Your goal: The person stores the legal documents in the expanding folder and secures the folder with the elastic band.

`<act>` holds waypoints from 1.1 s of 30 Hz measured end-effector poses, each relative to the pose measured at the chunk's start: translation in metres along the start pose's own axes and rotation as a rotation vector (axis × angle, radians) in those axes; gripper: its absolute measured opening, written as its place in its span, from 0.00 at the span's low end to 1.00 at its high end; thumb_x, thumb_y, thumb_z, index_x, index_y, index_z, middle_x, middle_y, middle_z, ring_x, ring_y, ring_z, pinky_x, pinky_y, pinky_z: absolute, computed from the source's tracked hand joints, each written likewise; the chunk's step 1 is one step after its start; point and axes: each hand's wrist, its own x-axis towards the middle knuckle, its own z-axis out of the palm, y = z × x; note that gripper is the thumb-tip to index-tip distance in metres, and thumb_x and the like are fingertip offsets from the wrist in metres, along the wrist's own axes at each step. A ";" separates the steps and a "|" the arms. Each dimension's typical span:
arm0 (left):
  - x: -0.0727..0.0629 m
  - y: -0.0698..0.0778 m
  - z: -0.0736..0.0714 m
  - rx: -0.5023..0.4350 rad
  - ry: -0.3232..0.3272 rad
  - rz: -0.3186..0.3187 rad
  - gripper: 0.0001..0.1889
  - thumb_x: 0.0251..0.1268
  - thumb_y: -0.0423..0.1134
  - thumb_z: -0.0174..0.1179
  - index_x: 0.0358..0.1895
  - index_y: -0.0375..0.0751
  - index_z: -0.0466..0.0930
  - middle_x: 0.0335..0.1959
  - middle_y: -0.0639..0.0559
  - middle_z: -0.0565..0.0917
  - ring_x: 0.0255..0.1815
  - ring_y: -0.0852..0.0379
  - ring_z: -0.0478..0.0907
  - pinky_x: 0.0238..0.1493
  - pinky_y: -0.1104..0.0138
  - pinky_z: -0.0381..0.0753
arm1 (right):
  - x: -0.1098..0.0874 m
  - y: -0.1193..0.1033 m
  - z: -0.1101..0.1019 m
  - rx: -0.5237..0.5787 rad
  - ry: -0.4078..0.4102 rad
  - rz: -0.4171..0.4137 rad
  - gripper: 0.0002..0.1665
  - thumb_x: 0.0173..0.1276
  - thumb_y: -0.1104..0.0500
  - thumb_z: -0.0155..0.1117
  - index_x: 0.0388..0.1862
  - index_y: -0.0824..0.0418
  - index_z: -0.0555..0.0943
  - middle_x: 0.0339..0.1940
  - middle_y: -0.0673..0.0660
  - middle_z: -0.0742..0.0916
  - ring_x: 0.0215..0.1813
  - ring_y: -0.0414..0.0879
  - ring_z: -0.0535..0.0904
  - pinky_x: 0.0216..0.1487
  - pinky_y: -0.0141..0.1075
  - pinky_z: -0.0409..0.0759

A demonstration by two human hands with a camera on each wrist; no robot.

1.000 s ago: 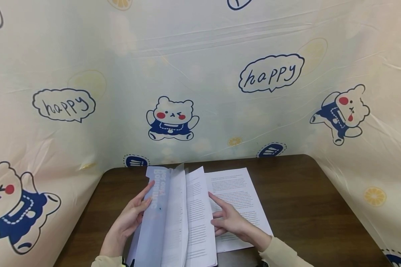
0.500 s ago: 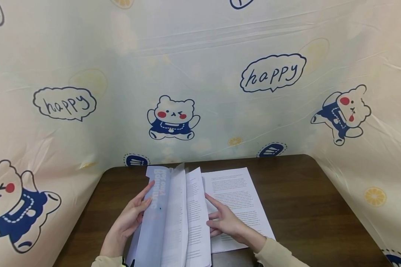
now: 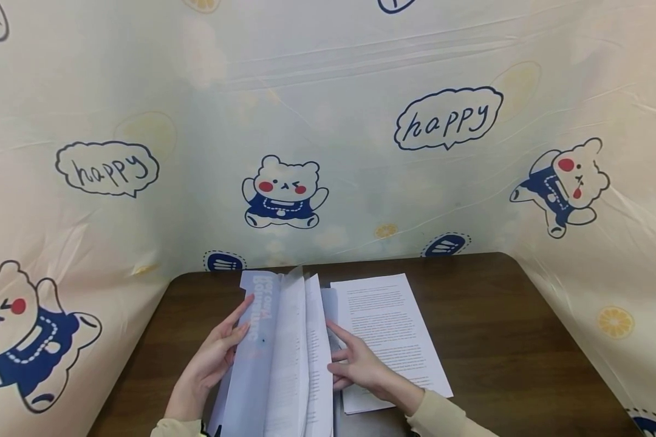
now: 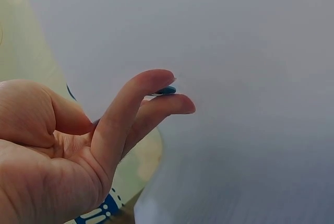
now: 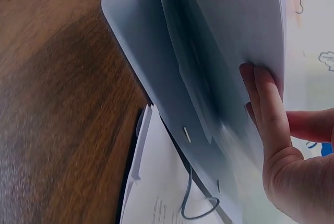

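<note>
My left hand [image 3: 212, 357] grips the left edge of a translucent blue folder [image 3: 251, 364], which stands partly open with its cover raised. Pale, mirrored lettering shows through that cover. Inside it stand printed sheets [image 3: 291, 364]. At the folder's right side my right hand [image 3: 361, 362] pinches a stack of printed papers [image 3: 318, 376], its thumb on one face and fingers on the other in the right wrist view. Close up, the left wrist view has my left hand [image 4: 104, 135] beside a broad pale sheet surface, with a small blue piece between two fingertips.
A second stack of printed papers [image 3: 385, 321] lies on the brown wooden table [image 3: 503, 328], right of the folder. The folder's grey-blue back cover [image 5: 141, 51] and a thin dark cord [image 5: 201, 216] show in the right wrist view. A patterned curtain [image 3: 361, 200] hangs behind the table.
My right hand has moved left with its stack of papers, turning it toward the folder's raised cover. More of the back cover and the loose stack shows. The left hand has stayed put.
</note>
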 end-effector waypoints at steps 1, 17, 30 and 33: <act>0.000 0.000 0.000 -0.002 -0.002 0.001 0.39 0.93 0.38 0.45 0.93 0.56 0.32 0.64 0.62 0.87 0.53 0.65 0.92 0.56 0.69 0.91 | 0.001 0.000 0.001 -0.001 -0.001 -0.003 0.57 0.74 0.77 0.61 0.94 0.55 0.49 0.49 0.72 0.93 0.31 0.44 0.90 0.37 0.41 0.95; 0.000 0.002 0.006 0.024 0.030 -0.026 0.39 0.93 0.38 0.45 0.93 0.58 0.34 0.66 0.65 0.84 0.55 0.66 0.91 0.57 0.70 0.90 | 0.006 0.008 0.021 0.051 0.030 0.003 0.59 0.71 0.79 0.62 0.94 0.55 0.50 0.43 0.64 0.92 0.27 0.42 0.88 0.34 0.34 0.93; 0.002 0.000 0.008 -0.021 -0.026 0.015 0.38 0.94 0.36 0.43 0.93 0.58 0.34 0.66 0.63 0.86 0.50 0.66 0.92 0.52 0.73 0.89 | 0.007 0.016 0.027 0.068 0.036 -0.007 0.58 0.70 0.81 0.60 0.94 0.57 0.49 0.49 0.69 0.92 0.33 0.48 0.91 0.37 0.41 0.95; 0.001 0.000 0.008 -0.025 -0.036 0.021 0.38 0.94 0.36 0.42 0.93 0.59 0.34 0.65 0.63 0.87 0.49 0.66 0.92 0.50 0.74 0.89 | 0.008 0.016 0.028 0.065 0.042 -0.007 0.58 0.70 0.80 0.61 0.93 0.57 0.51 0.47 0.68 0.92 0.32 0.47 0.91 0.36 0.40 0.95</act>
